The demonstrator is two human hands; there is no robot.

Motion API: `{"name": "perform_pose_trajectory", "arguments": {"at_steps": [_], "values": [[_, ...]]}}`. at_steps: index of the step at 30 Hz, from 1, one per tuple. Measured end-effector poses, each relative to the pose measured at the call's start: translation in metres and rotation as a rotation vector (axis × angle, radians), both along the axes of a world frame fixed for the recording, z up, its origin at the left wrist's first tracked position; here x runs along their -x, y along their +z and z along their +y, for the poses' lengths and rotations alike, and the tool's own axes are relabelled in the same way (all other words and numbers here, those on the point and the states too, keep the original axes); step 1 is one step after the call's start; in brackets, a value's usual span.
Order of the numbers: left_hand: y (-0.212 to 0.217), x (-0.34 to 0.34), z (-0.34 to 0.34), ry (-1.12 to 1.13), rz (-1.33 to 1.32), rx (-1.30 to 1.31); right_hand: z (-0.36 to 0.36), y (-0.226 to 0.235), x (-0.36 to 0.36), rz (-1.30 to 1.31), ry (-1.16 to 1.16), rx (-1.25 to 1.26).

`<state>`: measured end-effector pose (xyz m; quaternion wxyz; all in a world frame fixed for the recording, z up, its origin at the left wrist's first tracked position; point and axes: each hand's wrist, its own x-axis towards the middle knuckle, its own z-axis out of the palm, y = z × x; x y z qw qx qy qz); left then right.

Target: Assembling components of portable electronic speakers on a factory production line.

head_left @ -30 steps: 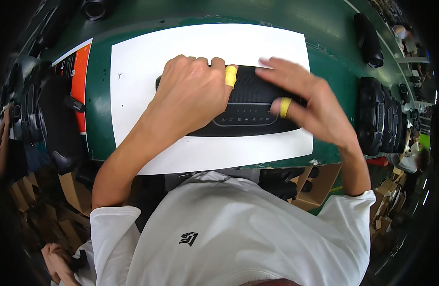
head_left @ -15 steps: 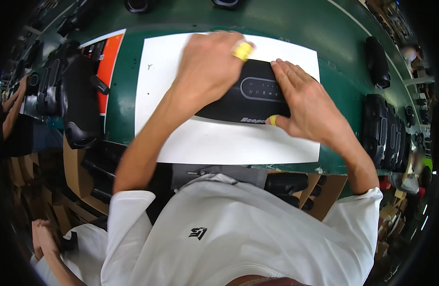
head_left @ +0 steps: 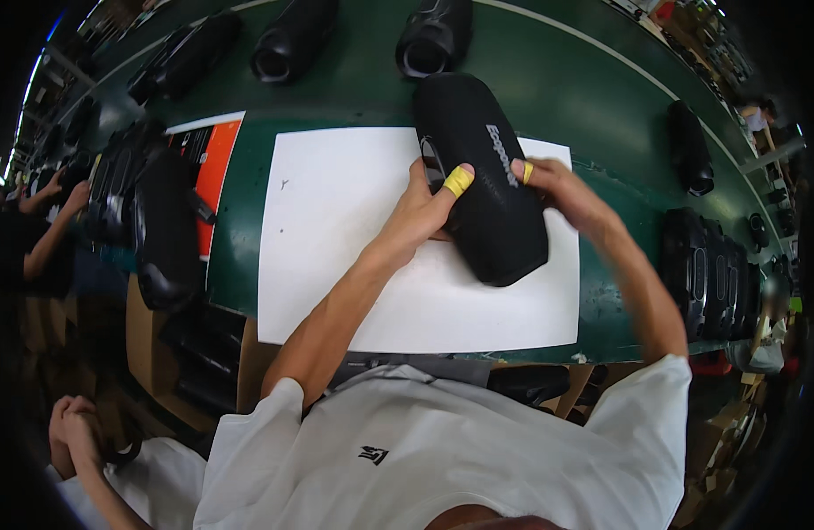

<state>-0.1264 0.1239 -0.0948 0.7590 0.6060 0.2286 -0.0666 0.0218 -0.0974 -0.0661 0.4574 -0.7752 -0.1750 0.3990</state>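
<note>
A black cylindrical portable speaker point(head_left: 483, 216) is held above a white sheet point(head_left: 363, 300) on the green bench, its long axis tilted with the far end leaning left. My left hand point(head_left: 429, 203) grips its left side, thumb with yellow tape on the front and fingers passing behind. On the opposite side my right hand point(head_left: 557, 187) holds the edge, its yellow-taped thumb pressed on the fabric near the pale lettering. The fingers behind the speaker are hidden.
Several black speakers stand in rows at the left point(head_left: 164, 230) and right point(head_left: 711, 274). More speakers point(head_left: 433, 40) lie across the far bench. An orange-and-black printed sheet point(head_left: 217, 168) lies left of the white one. Another person's hands point(head_left: 75, 424) show at lower left.
The speaker has been raised off the sheet and turned from lying crosswise to steeply lengthwise. My left hand has shifted from its top to its left side. The view has tilted farther out.
</note>
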Motion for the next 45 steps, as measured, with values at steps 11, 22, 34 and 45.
{"name": "perform_pose_trajectory", "arguments": {"at_steps": [11, 22, 34, 45], "values": [[0.073, -0.017, 0.037, -0.602, -0.375, -0.803, -0.002, -0.046, 0.128, 0.524, -0.167, -0.618], [0.059, -0.009, 0.021, -0.861, -0.622, -1.244, -0.031, 0.012, 0.171, -1.072, -0.071, -0.105], [0.046, 0.024, 0.054, -0.630, -0.541, -1.349, -0.008, 0.017, 0.118, -1.255, 0.174, 0.213], [0.036, 0.019, 0.057, -0.554, -0.655, -1.187, 0.074, -0.017, 0.111, -1.462, -0.117, 0.117]]}}
